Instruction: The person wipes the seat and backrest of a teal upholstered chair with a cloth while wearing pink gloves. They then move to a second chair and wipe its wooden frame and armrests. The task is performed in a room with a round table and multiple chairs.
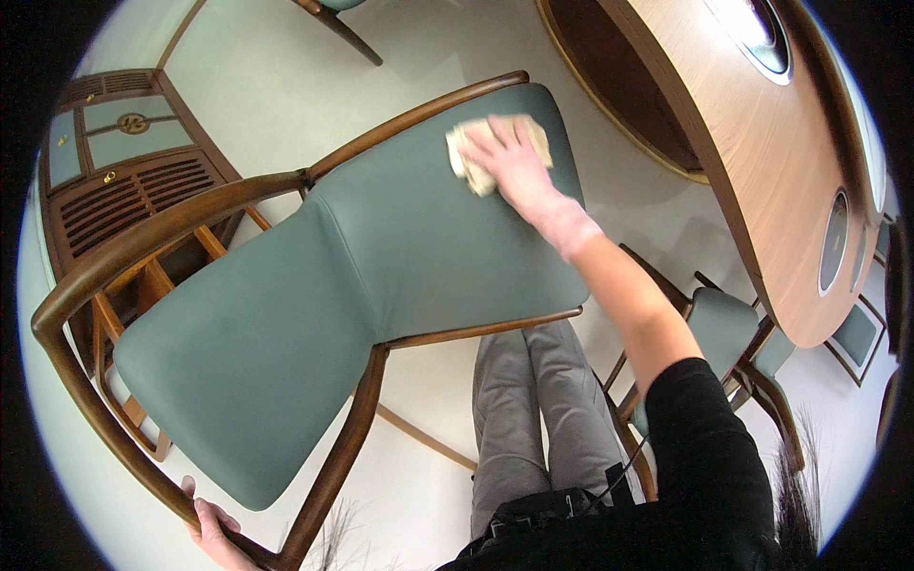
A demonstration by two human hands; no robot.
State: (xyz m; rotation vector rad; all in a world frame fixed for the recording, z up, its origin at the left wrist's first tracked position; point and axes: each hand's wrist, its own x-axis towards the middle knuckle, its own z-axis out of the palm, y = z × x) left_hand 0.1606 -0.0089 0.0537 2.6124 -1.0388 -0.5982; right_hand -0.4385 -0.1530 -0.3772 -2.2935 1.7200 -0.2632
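A wooden armchair with a grey-green, leather-like seat and padded backrest spans the view in front of me. My right hand lies spread over a folded pale yellow cloth, pressing it on the seat near its front edge. Both hand and cloth look slightly blurred. At the lower left, my left hand grips the chair's curved wooden back rail; part of that hand is cut off by the picture's edge.
A round wooden table with inset discs stands at the right, above a dark, gold-rimmed base. More green-seated chairs stand beside my right arm. A wooden cabinet with slatted doors is at the left. Another chair's leg shows at the top.
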